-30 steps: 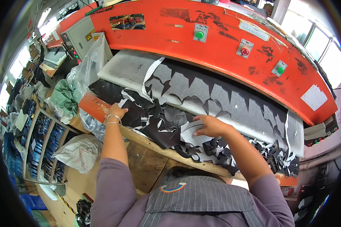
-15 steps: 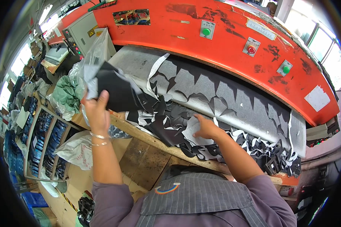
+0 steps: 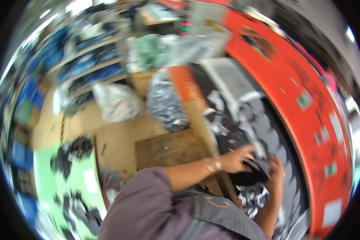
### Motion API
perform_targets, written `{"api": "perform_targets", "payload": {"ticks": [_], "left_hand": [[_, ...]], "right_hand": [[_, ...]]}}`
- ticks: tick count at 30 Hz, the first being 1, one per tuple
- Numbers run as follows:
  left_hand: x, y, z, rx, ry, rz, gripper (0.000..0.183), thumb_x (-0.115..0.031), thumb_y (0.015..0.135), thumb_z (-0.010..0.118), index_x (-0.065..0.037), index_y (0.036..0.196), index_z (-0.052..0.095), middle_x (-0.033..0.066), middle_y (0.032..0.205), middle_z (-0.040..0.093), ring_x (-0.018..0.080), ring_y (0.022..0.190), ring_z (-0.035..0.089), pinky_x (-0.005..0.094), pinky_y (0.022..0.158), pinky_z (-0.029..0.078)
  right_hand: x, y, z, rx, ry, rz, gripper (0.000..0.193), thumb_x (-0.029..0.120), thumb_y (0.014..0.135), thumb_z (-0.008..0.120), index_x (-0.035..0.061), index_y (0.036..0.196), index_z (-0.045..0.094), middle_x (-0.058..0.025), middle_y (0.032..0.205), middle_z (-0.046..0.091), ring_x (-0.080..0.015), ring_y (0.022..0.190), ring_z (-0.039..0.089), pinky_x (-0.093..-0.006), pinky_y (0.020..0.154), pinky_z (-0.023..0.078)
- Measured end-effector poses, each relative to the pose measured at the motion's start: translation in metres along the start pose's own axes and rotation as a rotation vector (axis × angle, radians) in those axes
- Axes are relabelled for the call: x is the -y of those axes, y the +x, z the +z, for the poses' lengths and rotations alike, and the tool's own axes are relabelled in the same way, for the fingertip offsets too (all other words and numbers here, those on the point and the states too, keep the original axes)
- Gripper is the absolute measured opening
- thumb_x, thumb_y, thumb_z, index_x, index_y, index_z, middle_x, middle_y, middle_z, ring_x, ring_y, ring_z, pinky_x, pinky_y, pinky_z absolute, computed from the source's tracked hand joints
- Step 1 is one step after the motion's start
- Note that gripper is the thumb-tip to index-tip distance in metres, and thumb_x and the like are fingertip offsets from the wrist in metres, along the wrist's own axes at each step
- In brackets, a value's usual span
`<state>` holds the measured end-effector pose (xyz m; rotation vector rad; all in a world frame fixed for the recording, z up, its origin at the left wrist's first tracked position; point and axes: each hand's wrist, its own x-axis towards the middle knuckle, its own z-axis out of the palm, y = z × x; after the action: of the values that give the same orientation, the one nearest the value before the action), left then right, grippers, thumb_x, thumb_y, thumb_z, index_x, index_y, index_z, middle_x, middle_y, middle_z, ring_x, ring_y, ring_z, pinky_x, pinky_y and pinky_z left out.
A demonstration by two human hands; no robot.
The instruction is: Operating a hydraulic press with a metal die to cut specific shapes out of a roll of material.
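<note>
Both hands are together over the near edge of the machine bed, gripping a stack of black cut pieces [image 3: 250, 176] of sheet material. My left hand [image 3: 237, 159] curls its fingers round the stack's left side. On the opposite side, my right hand [image 3: 275, 175] grips it with thumb and fingers. Motion smears the outlines, so individual pieces in the stack cannot be told apart. Beneath and below the hands lie black and white cut scraps [image 3: 254, 198]. A grey cut sheet [image 3: 274, 128] with a jagged edge lies on the bed beyond my right hand.
The orange machine body [image 3: 308, 120] with buttons rises on the right. Leftward are a bag of grey scraps [image 3: 164, 100], a white sack [image 3: 116, 102] and a shelf rack [image 3: 92, 72] of blue items. A green table [image 3: 48, 168] with dark pieces stands lower left.
My view has swung left, bringing the green table in. The left hand's black pieces have come over to my right hand, which has left the grey piece and now grips the stack too.
</note>
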<state>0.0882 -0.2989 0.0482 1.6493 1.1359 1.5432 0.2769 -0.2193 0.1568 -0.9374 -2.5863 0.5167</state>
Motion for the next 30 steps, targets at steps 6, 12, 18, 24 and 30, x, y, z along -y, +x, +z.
{"api": "perform_targets", "payload": {"ticks": [6,12,18,24,30], "left_hand": [[-0.056,-0.004,0.077,-0.192,-0.038,0.057,0.036,-0.013,0.07,0.076,-0.001,0.102,0.062,0.0191,0.088,0.065,0.0325,0.086,0.064,0.0384,0.075,0.048],[-0.065,-0.008,0.111,-0.76,-0.267,-0.098,0.053,-0.017,0.075,0.073,0.004,0.12,0.056,0.0226,0.102,0.066,0.0319,0.1,0.063,0.0357,0.088,0.046],[-0.057,-0.032,0.126,-0.981,-0.166,-0.102,0.045,-0.015,0.075,0.073,0.007,0.112,0.059,0.0213,0.096,0.067,0.0282,0.092,0.064,0.0332,0.085,0.047],[-0.107,-0.094,0.127,-0.986,0.083,-0.207,0.05,-0.02,0.076,0.074,0.01,0.114,0.058,0.0268,0.096,0.066,0.0327,0.091,0.066,0.0353,0.08,0.05],[-0.138,-0.142,0.143,-1.004,0.17,-0.27,0.039,-0.02,0.077,0.073,0.003,0.107,0.064,0.0262,0.086,0.065,0.0386,0.084,0.066,0.0377,0.075,0.051]], "right_hand": [[-0.064,-0.028,-0.026,0.22,0.813,-0.189,0.056,0.04,0.092,0.05,-0.0016,0.129,0.049,-0.0155,0.131,0.051,-0.0296,0.12,0.05,-0.0391,0.101,0.039],[-0.156,-0.054,0.025,0.394,1.389,0.223,0.091,0.065,0.077,0.06,0.0058,0.142,0.035,-0.0144,0.135,0.049,-0.0304,0.12,0.051,-0.0468,0.099,0.044],[-0.016,-0.101,0.008,0.413,0.726,0.123,0.05,0.011,0.074,0.071,-0.0076,0.117,0.056,-0.0127,0.108,0.063,-0.0204,0.09,0.061,-0.0312,0.076,0.049],[0.026,-0.127,-0.027,0.423,0.031,-0.063,0.037,0.014,0.07,0.077,-0.012,0.095,0.065,-0.0147,0.086,0.069,-0.017,0.076,0.062,-0.0339,0.069,0.05],[0.018,-0.156,-0.012,0.267,0.153,-0.226,0.036,0.016,0.072,0.078,-0.0098,0.092,0.063,-0.0181,0.084,0.068,-0.0246,0.076,0.065,-0.0371,0.072,0.05]]}}
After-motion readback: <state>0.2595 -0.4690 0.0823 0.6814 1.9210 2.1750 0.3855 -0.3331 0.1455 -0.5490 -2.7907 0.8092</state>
